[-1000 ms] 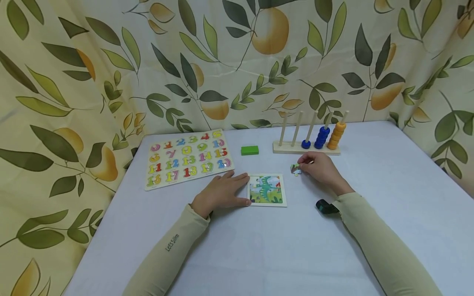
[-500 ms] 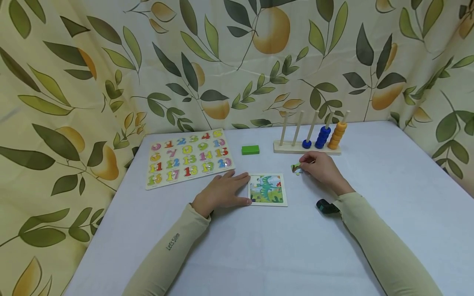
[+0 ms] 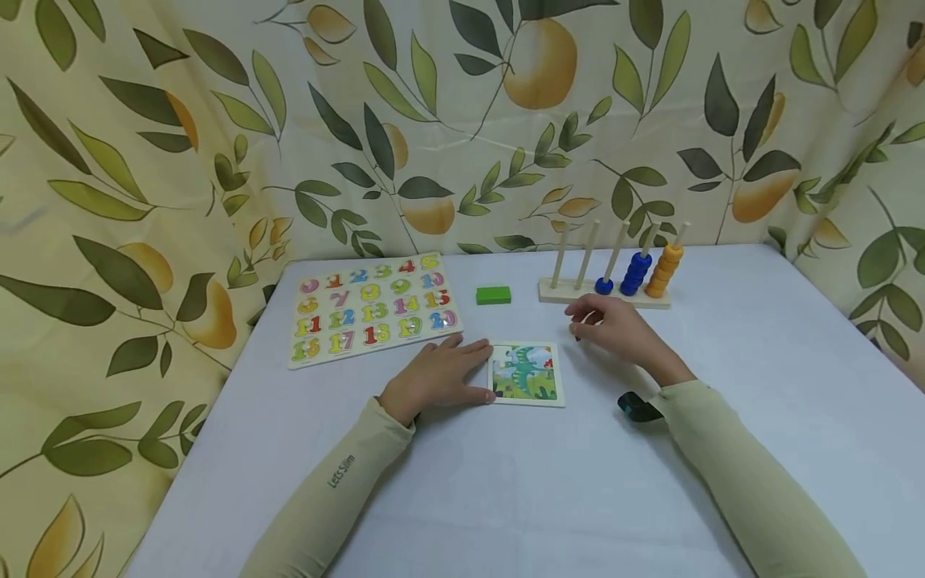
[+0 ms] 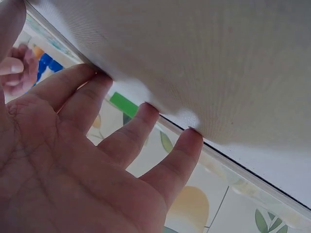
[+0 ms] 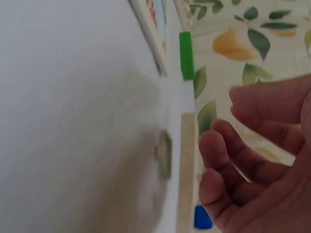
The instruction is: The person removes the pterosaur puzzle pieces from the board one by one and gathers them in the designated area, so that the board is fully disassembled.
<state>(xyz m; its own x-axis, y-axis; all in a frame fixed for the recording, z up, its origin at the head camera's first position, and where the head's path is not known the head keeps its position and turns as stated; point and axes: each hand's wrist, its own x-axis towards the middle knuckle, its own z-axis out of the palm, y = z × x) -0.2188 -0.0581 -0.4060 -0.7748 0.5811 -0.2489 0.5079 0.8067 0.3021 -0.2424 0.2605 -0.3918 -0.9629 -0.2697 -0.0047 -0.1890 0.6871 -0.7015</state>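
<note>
A small framed dinosaur jigsaw puzzle point(image 3: 524, 374) lies on the white-covered table in the head view. My left hand point(image 3: 437, 377) rests at its left edge, fingers extended, with index finger and thumb touching the frame. Right of the puzzle, my right hand point(image 3: 614, 331) hovers over the table with loosely bent fingers. In the right wrist view a gap shows between its thumb and fingers point(image 5: 214, 150), and nothing is held there. A jigsaw piece point(image 5: 165, 154) lies on the table near this hand, blurred; the head view hides most of it under the fingers.
A number board point(image 3: 376, 309) lies at the back left. The green block point(image 3: 494, 295) sits behind the puzzle. Close behind my right hand stands a wooden peg stand point(image 3: 564, 295) with blue and orange beads. A patterned curtain point(image 3: 462, 120) hangs behind the table.
My right hand has let go of the jigsaw piece and shifted slightly left over it, so the piece is now mostly covered. The left hand stays on the puzzle's edge.
</note>
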